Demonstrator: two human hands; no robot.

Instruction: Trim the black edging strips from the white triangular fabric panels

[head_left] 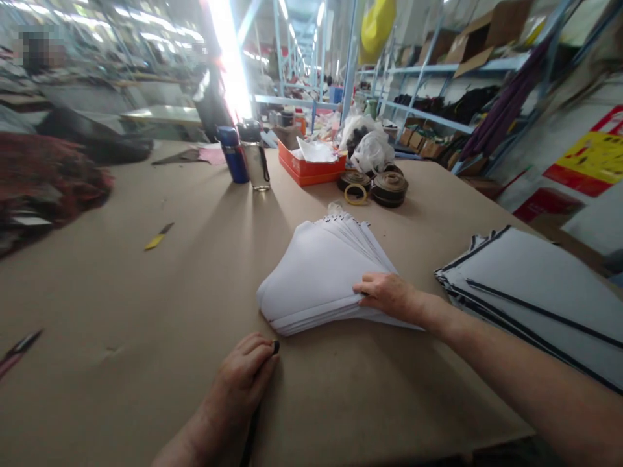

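Observation:
A fanned stack of white cut pieces (326,266) lies in the middle of the brown table (195,292). The fingers of my right hand (387,295) are bent and pressed together on the stack's right part, at the edge of the upper pieces. Near the stack's lower left corner, my left hand (248,370) is closed around a black strip (250,434), whose end sticks out between thumb and fingers. The strip runs down toward the table's near edge. To the right lies another stack of white pieces with black edging (540,279).
Farther back stand a blue bottle (234,155), a clear bottle (256,159), an orange box (311,170) and dark tape rolls (389,188). A yellow-handled blade (158,239) lies left, with a pointed tool (19,350) nearer. Dark reddish fabric (48,181) covers the far left.

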